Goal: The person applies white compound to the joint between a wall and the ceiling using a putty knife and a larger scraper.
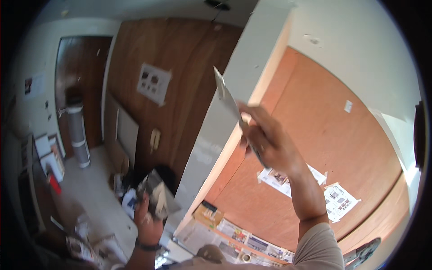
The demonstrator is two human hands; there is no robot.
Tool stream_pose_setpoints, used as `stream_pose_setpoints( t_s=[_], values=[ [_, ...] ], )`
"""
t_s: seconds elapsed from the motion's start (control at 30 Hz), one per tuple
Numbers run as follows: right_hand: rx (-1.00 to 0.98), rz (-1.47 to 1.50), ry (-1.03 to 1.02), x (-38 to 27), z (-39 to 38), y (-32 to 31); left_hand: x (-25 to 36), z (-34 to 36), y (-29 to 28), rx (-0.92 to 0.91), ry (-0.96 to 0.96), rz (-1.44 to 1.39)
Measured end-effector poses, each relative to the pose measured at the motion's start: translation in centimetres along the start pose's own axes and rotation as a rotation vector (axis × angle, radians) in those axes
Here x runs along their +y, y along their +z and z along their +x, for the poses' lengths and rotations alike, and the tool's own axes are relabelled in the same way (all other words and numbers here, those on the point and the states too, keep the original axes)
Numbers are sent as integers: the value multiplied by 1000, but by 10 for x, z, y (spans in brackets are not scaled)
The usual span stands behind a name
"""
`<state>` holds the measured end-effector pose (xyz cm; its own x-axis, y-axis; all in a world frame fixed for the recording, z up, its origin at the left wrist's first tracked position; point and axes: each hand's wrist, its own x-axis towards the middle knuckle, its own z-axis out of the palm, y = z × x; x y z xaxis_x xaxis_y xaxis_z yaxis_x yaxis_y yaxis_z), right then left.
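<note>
My right hand [274,144] is raised in front of the pale wall column and closed round the handle of a putty knife [228,99]. The knife's flat metal blade points up and to the left, its tip near the column's edge. Lower left, my left hand [149,225] grips a grey metal plate [170,202] carrying a beige lump of what looks like putty [160,197]. How the fingers wrap underneath it is partly hidden. Smeared whitish patches show on the lower part of the wall column [208,150].
An orange-brown wood panel [310,121] with taped paper sheets [341,201] fills the right side. Left of the column, a dark wood panel [184,67] bears an intercom handset [155,139]. Beyond stand a grey wrapped roll [78,135] and boxes [49,155]. Newspaper-covered ledges [256,243] lie below.
</note>
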<state>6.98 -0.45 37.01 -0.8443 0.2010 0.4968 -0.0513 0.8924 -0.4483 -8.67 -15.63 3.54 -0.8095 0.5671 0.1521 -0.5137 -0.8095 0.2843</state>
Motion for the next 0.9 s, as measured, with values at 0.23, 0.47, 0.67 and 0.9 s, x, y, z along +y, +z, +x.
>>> stream_pose_setpoints(
  t_s=[0.23,0.47,0.67,0.9],
  values=[
    [-249,617,115,61,-93,93,-14,9,43,-5,-61,-187],
    [-330,119,-65,88,-114,131,-21,3,35,58,33,214],
    [-338,-91,-49,112,-119,118,-12,-5,21,67,34,325],
    [-300,-100,118,98,-129,78,-9,-17,27,62,-75,-62]
  ],
)
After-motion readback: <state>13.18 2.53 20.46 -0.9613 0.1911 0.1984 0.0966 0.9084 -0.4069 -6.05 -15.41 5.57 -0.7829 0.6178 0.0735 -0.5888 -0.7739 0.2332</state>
